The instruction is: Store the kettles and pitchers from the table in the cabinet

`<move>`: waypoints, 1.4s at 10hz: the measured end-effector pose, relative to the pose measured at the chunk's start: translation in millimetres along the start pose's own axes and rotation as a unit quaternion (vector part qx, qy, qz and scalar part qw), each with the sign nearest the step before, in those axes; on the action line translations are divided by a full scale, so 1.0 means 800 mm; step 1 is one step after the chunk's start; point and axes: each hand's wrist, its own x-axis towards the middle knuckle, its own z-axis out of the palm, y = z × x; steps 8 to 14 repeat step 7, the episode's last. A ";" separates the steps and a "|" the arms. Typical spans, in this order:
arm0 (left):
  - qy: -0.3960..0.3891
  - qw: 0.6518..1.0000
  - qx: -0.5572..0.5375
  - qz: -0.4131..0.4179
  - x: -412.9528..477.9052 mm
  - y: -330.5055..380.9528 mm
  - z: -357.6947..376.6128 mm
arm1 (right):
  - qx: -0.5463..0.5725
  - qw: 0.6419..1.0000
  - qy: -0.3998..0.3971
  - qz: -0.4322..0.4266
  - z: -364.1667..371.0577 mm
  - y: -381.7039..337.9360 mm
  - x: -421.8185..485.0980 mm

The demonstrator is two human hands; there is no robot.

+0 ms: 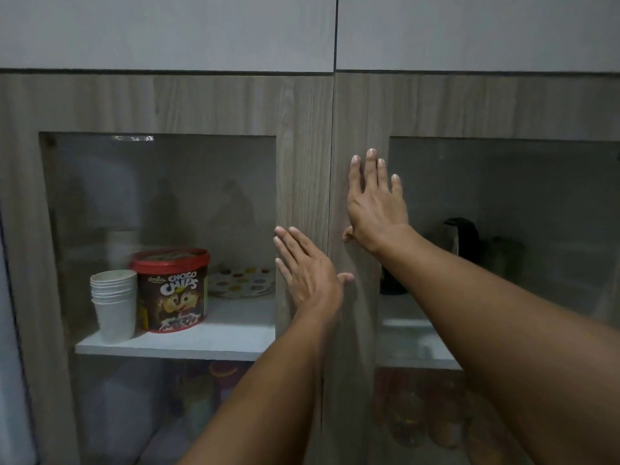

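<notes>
A wood-grain cabinet with two glass-paned doors fills the view, and both doors look closed. My left hand (307, 268) lies flat with fingers spread on the left door's (302, 146) inner frame. My right hand (375, 203) presses flat on the right door's (359, 129) frame, a little higher. Neither hand holds anything. Behind the right pane a dark kettle (461, 238) stands on the white shelf, partly hidden by my right forearm. A dim greenish vessel (503, 256) stands beside it; I cannot tell what it is.
Behind the left pane sit a stack of white paper cups (114, 303), a red Choco Chips tub (172, 290) and a dotted plate (241, 280). Jars and containers show dimly on the lower shelves. Pale upper cabinet doors (167, 28) run above.
</notes>
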 end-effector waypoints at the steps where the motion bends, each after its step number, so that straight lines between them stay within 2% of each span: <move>1: 0.037 0.999 0.023 0.011 0.016 -0.001 0.026 | -0.007 1.000 0.005 0.001 0.018 0.002 0.019; 2: 0.050 0.997 0.039 0.041 0.023 -0.008 0.037 | -0.020 1.000 0.008 -0.006 0.012 0.000 0.035; 4: 0.043 0.997 0.045 0.037 0.021 -0.007 0.034 | -0.034 0.999 0.005 -0.008 0.011 0.002 0.033; 5: 0.020 0.998 0.045 0.034 0.013 -0.007 0.023 | -0.021 0.999 0.012 -0.029 0.019 0.007 0.015; 7: -0.050 0.996 0.061 0.044 0.003 -0.010 -0.011 | 0.031 0.998 -0.055 -0.025 0.015 0.012 -0.020; 14: -0.050 0.996 0.061 0.044 0.003 -0.010 -0.011 | 0.031 0.998 -0.055 -0.025 0.015 0.012 -0.020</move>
